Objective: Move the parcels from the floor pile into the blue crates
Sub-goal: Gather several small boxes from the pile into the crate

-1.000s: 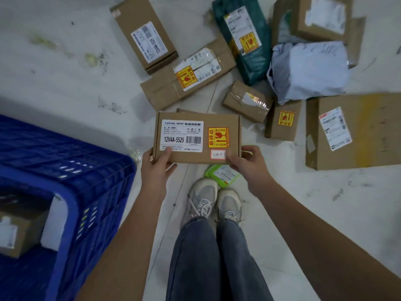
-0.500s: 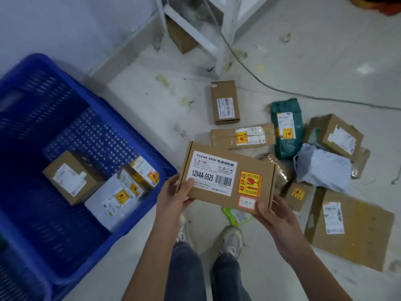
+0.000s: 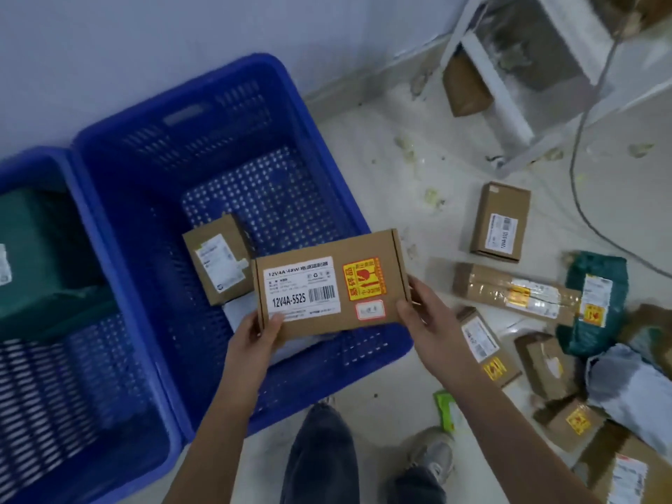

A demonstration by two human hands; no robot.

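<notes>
I hold a flat brown cardboard parcel (image 3: 329, 285) with a white label and a red-and-yellow sticker, level, over the near right part of a blue crate (image 3: 320, 147). My left hand (image 3: 260, 332) grips its lower left corner and my right hand (image 3: 423, 314) its right edge. Inside that crate lies a small brown box (image 3: 218, 260) beside a white parcel mostly hidden under the held one. A second blue crate (image 3: 91, 231) at the left holds a dark green parcel (image 3: 40, 256). The floor pile (image 3: 527, 314) of boxes and bags lies to the right.
A white metal shelf frame (image 3: 509, 114) stands at the back right with a brown box under it, and a cable (image 3: 582, 198) runs across the floor. A wall lies behind the crates. My legs and shoes are at the bottom. A green packet (image 3: 445, 411) lies by my foot.
The view swung left from the pile to the crates. Both hands carried the flat parcel leftward, from above the floor to above the blue crate's near right part.
</notes>
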